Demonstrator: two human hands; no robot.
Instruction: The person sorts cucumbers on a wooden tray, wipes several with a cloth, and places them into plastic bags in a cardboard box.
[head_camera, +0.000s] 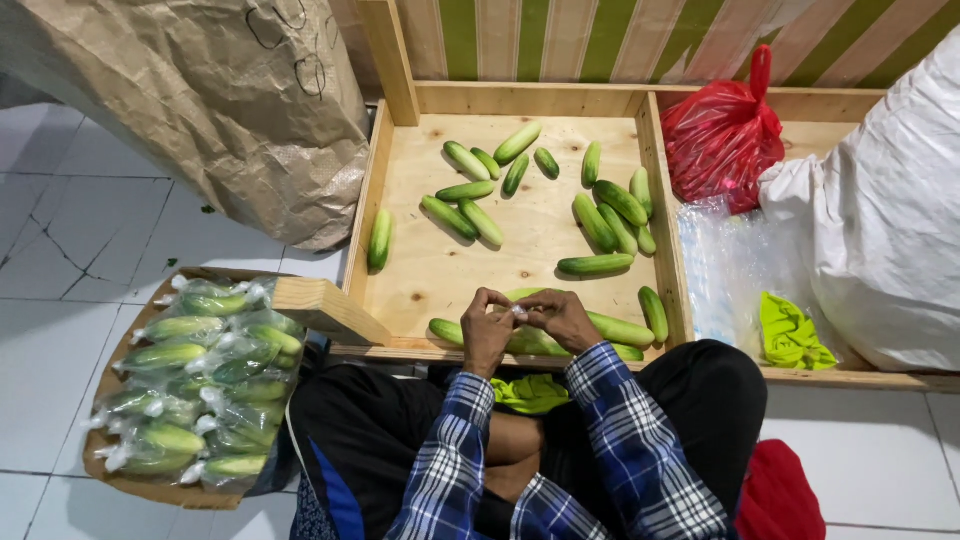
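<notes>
Tying off a bag (525, 335) of cucumbers at the near edge of the tray (400, 190): left hand (487, 330) and right hand (562, 318) are both pinched shut on its twisted clear neck, the bag lying just below them. Judged step: sealing. Next move likely calls for a firm knot, then setting it with the bagged cucumbers (200, 380) at left.

Loose cucumbers (596, 265) lay in the wooden tray (400, 205) at twelve o'clock. At nine o'clock, bagged cucumbers (200, 385) filled a basket (150, 490). At two o'clock, a knotted plastic bag (722, 135) sat beside a large sack (880, 230).
</notes>
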